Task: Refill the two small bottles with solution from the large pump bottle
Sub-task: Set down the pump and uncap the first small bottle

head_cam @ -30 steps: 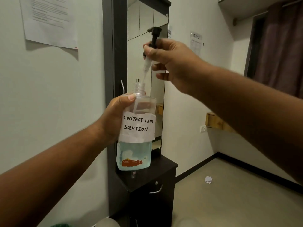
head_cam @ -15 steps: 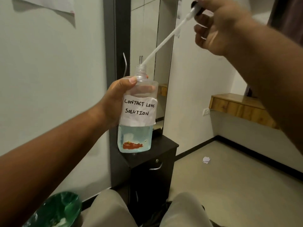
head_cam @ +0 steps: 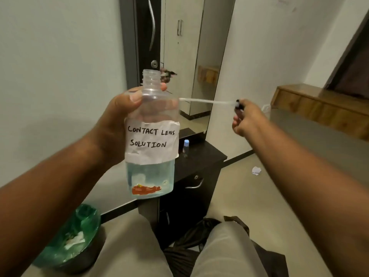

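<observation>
The large pump bottle is open: its threaded neck is bare, and the pump head with its thin white dip tube is clear of it. The left hand grips the clear plastic bottle upright at the shoulder; pale blue solution fills roughly its lower third. The right hand is closed on the pump head. One small blue-capped bottle stands capped on the dark cabinet; judged from this, no refilling has begun. The second small bottle is not visible.

Handwritten paper label reads "CONTACT LENS SOLUTION" in black capitals, two lines | stuck on the front of the clear large bottle | a red printed patch low on the bottle is too blurred to read | no other legible text, brand or number.
</observation>
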